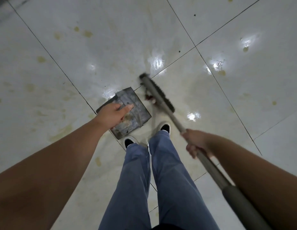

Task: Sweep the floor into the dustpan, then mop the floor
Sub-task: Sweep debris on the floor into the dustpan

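The left hand point(113, 116) grips what seems to be the upright handle of the grey dustpan point(136, 112), fingers curled around it, though the handle itself is mostly hidden. The dustpan rests on the floor point(78, 47) just ahead of the left shoe point(128, 141), some debris inside it. Small dark debris point(148, 97) lies between the pan's edge and the broom head point(158, 92), which is blurred. The right shoe point(165, 127) stands beside the broom handle point(171, 113). The right hand point(196, 144) wraps that handle. Glossy white tiles show yellowish stains and dark grout lines.
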A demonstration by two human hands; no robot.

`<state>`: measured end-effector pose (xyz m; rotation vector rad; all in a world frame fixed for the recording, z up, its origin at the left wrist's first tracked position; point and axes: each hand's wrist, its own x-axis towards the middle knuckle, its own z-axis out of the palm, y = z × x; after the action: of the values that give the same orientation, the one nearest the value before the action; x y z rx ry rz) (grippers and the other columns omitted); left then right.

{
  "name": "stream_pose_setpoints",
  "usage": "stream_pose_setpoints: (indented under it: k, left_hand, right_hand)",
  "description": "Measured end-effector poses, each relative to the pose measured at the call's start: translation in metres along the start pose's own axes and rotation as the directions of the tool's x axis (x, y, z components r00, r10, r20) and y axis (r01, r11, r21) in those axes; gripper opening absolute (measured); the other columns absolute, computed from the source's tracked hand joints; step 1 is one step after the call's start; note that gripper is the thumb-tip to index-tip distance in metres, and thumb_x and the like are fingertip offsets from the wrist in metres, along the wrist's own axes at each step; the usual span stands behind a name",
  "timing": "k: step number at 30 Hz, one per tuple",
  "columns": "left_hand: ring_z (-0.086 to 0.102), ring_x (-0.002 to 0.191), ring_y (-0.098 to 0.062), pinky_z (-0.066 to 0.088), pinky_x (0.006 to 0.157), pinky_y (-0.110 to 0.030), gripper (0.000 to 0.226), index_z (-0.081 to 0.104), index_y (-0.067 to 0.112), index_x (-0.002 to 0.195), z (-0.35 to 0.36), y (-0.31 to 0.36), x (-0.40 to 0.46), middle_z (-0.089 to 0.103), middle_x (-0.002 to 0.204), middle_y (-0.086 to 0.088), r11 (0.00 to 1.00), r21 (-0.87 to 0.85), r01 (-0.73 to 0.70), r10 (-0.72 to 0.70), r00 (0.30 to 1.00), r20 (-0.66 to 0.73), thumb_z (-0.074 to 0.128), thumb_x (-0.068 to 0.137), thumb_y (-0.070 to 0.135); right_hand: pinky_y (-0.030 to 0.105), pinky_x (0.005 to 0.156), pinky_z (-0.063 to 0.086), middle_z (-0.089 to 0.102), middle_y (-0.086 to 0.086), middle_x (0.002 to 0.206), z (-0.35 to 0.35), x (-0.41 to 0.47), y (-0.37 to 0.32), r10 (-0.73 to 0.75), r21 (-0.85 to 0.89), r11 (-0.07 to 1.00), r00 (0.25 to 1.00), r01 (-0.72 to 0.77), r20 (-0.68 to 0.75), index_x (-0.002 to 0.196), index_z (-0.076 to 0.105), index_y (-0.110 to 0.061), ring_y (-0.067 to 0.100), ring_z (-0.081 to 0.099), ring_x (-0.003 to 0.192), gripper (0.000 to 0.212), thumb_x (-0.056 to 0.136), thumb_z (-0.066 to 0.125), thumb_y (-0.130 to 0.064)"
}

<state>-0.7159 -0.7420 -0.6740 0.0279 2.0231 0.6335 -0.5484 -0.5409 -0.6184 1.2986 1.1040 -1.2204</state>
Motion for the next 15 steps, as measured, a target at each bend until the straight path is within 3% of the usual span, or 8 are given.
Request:
stream_pose_setpoints:
  k: [5, 9, 15]
  left_hand:
    - [0.039, 0.030, -0.004, 0.035, 0.037, -0.018, 0.050, 0.047, 0.015, 0.054, -0.005, -0.020, -0.005, 0.044, 0.038, 0.007, 1.000, -0.009, -0.015, 0.015, 0.999, -0.045, 0.056, 0.082, 0.055]
    - [0.048, 0.044, -0.013, 0.040, 0.050, -0.024, 0.049, 0.054, 0.011, 0.057, -0.013, -0.040, -0.014, 0.053, 0.048, -0.001, 1.000, -0.015, -0.006, 0.006, 1.000, -0.027, 0.056, 0.083, 0.053]
    - [0.057, 0.061, -0.012, 0.040, 0.054, -0.023, 0.042, 0.068, 0.011, 0.067, -0.034, -0.070, -0.035, 0.066, 0.061, 0.004, 0.997, 0.064, 0.035, -0.039, 0.998, 0.059, 0.059, 0.084, 0.048]
  right_hand:
    - [0.011, 0.031, 0.031, 0.035, -0.001, 0.047, 0.031, -0.024, 0.007, 0.064, 0.103, 0.991, 0.976, -0.087, 0.209, 0.111, 0.049, -0.022, 0.005, 0.031, 0.028, 0.017, 0.098, 0.036, -0.023]
    - [0.010, 0.030, 0.028, 0.036, -0.003, 0.038, 0.009, -0.052, 0.026, 0.031, 0.132, 0.990, 0.980, -0.057, 0.195, 0.098, 0.052, -0.030, 0.004, 0.028, 0.026, 0.018, 0.101, 0.034, -0.028]
    - [0.010, 0.030, 0.028, 0.036, -0.002, 0.038, -0.004, -0.064, 0.037, 0.011, 0.171, 0.985, 0.997, -0.024, 0.078, 0.099, 0.053, -0.034, 0.005, 0.026, 0.027, 0.020, 0.101, 0.034, -0.029]
